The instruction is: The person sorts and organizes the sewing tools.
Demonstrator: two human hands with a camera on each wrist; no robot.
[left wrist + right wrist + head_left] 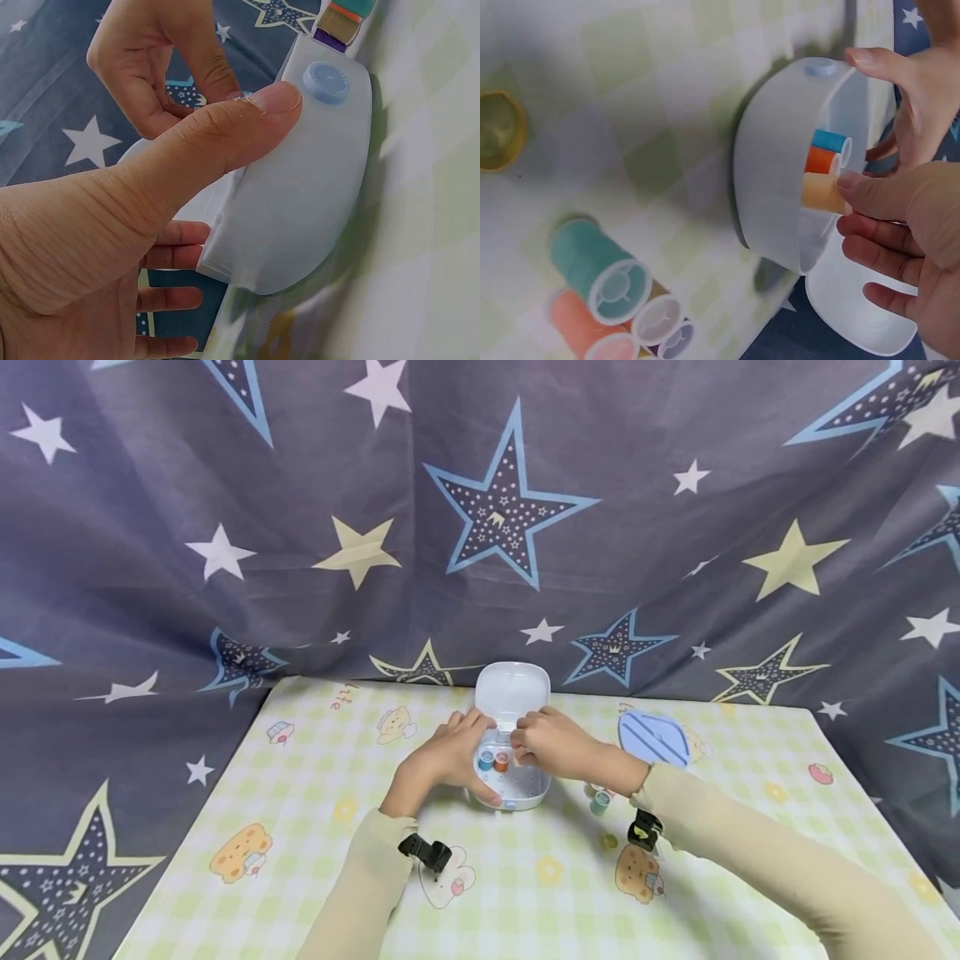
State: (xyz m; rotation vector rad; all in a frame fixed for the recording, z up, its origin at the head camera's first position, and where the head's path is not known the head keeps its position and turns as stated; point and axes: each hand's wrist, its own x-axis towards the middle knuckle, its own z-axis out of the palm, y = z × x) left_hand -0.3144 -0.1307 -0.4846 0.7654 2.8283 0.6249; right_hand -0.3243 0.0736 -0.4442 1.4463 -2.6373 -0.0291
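An open white plastic box [517, 792] stands on the table, its lid [513, 689] tipped up at the back. My left hand [448, 755] holds the box from its left side, thumb at the front wall near the light-blue latch button [326, 82] and fingers toward the back. Inside sit a blue thread spool [830, 140] and, beside it, a red-orange thread spool [822, 160]. With thumb and fingertips my right hand [558, 745] pinches a light-orange thread spool [822, 192] at the box opening, next to the red-orange one.
Right of the box lie several loose thread spools, among them a teal spool [596, 262] and a salmon spool [585, 326]. Nearer me is a small yellow round object [501, 132]. A light-blue divided panel [651, 738] lies behind my right forearm. A star-patterned curtain [480, 610] hangs behind the table.
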